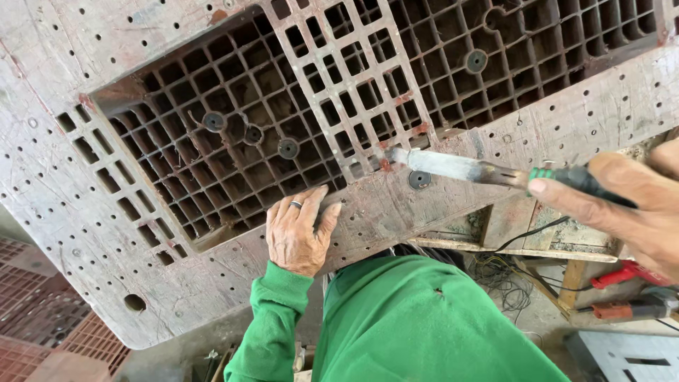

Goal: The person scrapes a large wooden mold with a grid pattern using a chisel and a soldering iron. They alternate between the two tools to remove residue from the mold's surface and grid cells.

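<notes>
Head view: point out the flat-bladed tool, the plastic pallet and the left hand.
flat-bladed tool (453,166), head view, middle of the blade.
plastic pallet (92,78), head view, perforated solid edge.
left hand (297,237), head view, back of the hand.

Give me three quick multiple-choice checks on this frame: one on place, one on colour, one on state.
1. Where does the left hand rest?
A. On the pallet's solid edge
B. On the red tool on the floor
C. On the tool's blade

2. What colour is the sleeve?
A. Blue
B. Green
C. White

3. What is the right hand doing?
A. Hanging empty
B. Gripping a flat-bladed tool by its handle
C. Holding a cable

Answers: 1 A, palm lies flat on the edge below the grid; 2 B, plainly green; 3 B, fingers close round the dark handle, blade tip at the grid.
</notes>
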